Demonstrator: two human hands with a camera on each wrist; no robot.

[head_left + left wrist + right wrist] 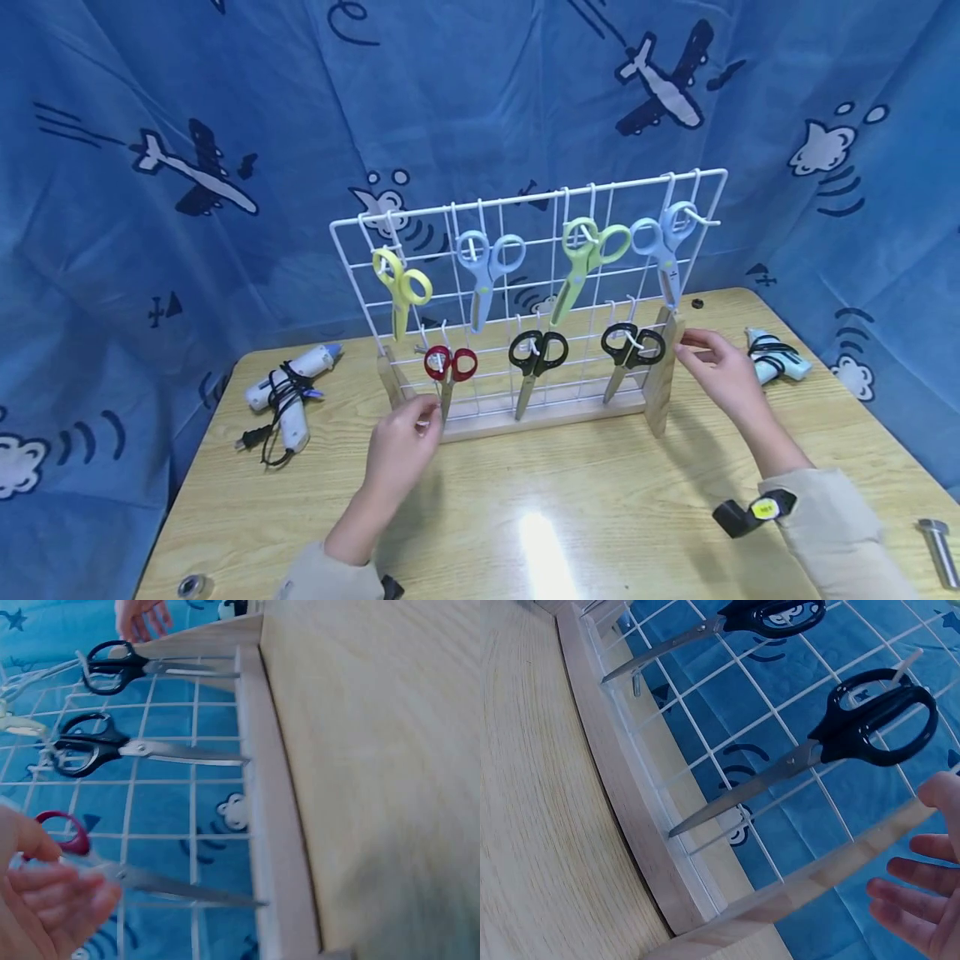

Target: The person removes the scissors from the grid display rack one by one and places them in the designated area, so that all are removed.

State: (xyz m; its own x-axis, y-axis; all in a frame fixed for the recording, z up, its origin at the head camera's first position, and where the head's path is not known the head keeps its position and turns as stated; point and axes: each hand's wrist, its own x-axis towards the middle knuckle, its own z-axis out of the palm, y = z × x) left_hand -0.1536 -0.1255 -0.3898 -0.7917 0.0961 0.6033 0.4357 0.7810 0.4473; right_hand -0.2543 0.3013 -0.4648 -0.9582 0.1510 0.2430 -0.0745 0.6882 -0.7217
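A white wire rack (pixel 529 199) on wooden feet bears several scissors on hooks. In its lower row hang red-handled scissors (pixel 449 364) and two black-handled scissors, one in the middle (pixel 537 353) and one at the right (pixel 632 346). My left hand (pixel 405 437) is beside the blades of the red-handled scissors; its loosely bent fingers (pixel 82 896) partly cover them in the left wrist view, and contact cannot be made out. My right hand (pixel 716 371) is at the rack's right wooden upright (pixel 660 375), thumb at its edge, other fingers loosely spread.
Along the upper row hang yellow (pixel 401 287), green (pixel 588 258) and two pairs of blue scissors, left (pixel 483 271) and right (pixel 666 250). Glue guns with wound cords lie left (pixel 288 396) and right (pixel 776 357). A bolt (pixel 939 554) and a metal ring (pixel 193 587) lie in front.
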